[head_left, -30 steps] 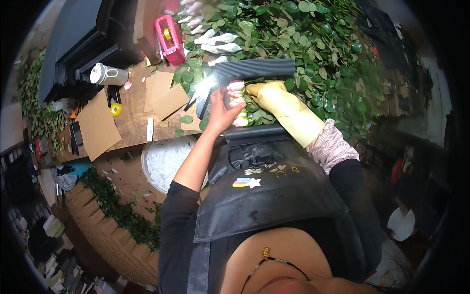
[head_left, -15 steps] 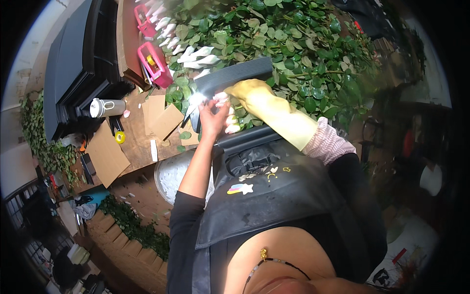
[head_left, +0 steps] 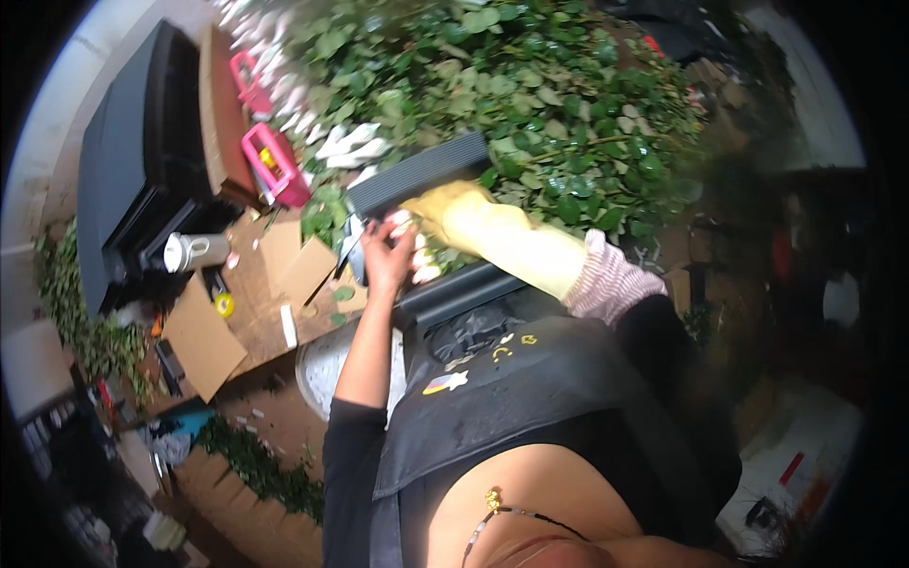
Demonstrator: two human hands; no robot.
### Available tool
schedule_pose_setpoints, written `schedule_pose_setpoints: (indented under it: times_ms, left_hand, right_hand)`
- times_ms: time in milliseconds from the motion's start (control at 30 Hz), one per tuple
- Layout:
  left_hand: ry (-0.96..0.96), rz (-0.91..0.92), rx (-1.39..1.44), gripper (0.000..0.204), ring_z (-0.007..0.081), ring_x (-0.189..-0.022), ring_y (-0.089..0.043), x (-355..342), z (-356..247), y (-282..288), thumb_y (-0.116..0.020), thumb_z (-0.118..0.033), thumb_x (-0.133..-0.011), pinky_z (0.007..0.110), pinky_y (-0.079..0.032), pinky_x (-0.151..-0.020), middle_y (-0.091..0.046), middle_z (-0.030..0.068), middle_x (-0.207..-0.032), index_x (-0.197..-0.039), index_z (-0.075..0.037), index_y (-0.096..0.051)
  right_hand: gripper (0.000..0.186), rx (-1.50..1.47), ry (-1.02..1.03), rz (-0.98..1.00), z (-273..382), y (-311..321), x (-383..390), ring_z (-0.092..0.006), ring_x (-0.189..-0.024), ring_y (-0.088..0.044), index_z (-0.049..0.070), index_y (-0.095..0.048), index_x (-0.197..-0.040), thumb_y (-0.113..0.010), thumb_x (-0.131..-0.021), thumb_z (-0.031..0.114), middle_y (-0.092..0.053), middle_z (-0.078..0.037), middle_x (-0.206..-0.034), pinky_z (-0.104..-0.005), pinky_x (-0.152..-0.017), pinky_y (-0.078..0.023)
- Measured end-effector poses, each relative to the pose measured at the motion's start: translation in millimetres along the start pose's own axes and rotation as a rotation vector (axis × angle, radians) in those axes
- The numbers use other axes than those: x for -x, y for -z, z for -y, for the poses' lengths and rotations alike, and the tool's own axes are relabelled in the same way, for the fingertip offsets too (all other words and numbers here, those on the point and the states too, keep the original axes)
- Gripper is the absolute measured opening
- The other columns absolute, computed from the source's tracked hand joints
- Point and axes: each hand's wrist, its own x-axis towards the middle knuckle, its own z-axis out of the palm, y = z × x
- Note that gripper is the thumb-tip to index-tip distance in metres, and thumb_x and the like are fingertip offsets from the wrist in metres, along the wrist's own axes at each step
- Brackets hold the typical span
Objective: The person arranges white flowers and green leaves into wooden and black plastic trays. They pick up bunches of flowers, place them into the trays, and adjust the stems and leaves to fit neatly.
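Observation:
My bare left hand (head_left: 384, 257) has its fingers bent round a pale pink rose head (head_left: 401, 221) at the middle of the view. Over the stems beside it lies my right hand (head_left: 453, 213) in a long yellow glove, its fingers curled and whatever they hold hidden. More pink-and-cream rose heads (head_left: 426, 271) sit in a row just below, between the two hands. A dark ribbed sheet (head_left: 417, 172) stands beyond the hands. Nearer my apron is a second dark folded sheet (head_left: 464, 292). The rose stems under the glove are mostly covered.
Leafy stems (head_left: 568, 123) heap across the far side, with white-wrapped flower heads (head_left: 352, 147) at their left. Pink holders (head_left: 276, 166), a white cup (head_left: 196, 252), cardboard pieces (head_left: 204, 336) and yellow tape (head_left: 224, 304) lie left. Black sheets (head_left: 128, 161) stack behind; a white tub (head_left: 322, 369) stands below.
The whole view has shifted, so the table things appear lower and farther left. Both hands remain at the rose heads, with the left fingers slightly rearranged.

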Motion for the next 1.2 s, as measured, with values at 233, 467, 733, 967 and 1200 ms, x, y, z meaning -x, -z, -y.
schedule_pose_setpoints:
  times_ms: [233, 467, 733, 967, 1200]
  left_hand:
    - [0.002, -0.077, 0.018, 0.04, 0.0365, -0.138, -0.044, 10, -1, -1, -0.083, -0.035, -0.084, 0.042, -0.033, -0.115, -0.048, 0.0304, -0.143, -0.108, -0.004, -0.074]
    - [-0.024, -0.116, -0.021, 0.042, 0.0421, -0.139, -0.044, 14, -1, -3, -0.086, -0.029, -0.079, 0.045, -0.039, -0.111, -0.049, 0.031, -0.133, -0.105, 0.001, -0.071]
    - [-0.001, 0.094, 0.396, 0.047, 0.0257, -0.117, -0.059, 11, 24, 1, -0.061, -0.02, -0.101, 0.034, -0.045, -0.105, -0.061, 0.0112, -0.128, -0.141, 0.0, -0.049]
    - [-0.138, -0.118, -0.168, 0.021, 0.0242, -0.09, -0.065, 8, 30, 57, -0.059, -0.018, -0.101, 0.033, -0.049, -0.085, -0.07, 0.0096, -0.095, -0.096, -0.002, -0.073]
    - [-0.841, 0.215, -0.62, 0.071, 0.0333, -0.14, -0.045, 15, -62, 28, -0.062, -0.042, -0.096, 0.049, -0.033, -0.118, -0.048, 0.0181, -0.151, -0.149, 0.0, -0.041]
  right_hand:
    - [0.063, -0.352, -0.636, 0.499, -18, 78, 163, -0.0334, -0.096, -0.071, 0.01, -0.072, -0.115, -0.046, -0.099, 0.065, -0.074, -0.012, -0.101, -0.0421, -0.091, -0.055]
    - [0.027, -1.495, -0.624, 0.009, -48, -14, 213, -0.0248, -0.081, -0.074, 0.004, -0.065, -0.1, -0.066, -0.101, 0.03, -0.073, -0.012, -0.098, -0.0369, -0.076, -0.061]
    - [0.031, -1.314, 0.245, -0.26, -29, 31, 101, -0.0278, -0.12, -0.063, 0.002, -0.064, -0.116, -0.07, -0.098, 0.026, -0.071, -0.014, -0.117, -0.0416, -0.108, -0.047]
    - [0.039, 0.108, 0.051, -0.002, -26, 15, 27, -0.0315, -0.093, -0.071, 0.007, -0.073, -0.095, -0.088, -0.072, 0.034, -0.072, -0.014, -0.094, -0.0422, -0.083, -0.056]
    - [0.04, 0.172, 0.086, 0.063, -22, 13, 19, -0.0322, -0.097, -0.07, 0.008, -0.073, -0.098, -0.088, -0.073, 0.036, -0.072, -0.014, -0.099, -0.0428, -0.085, -0.056]
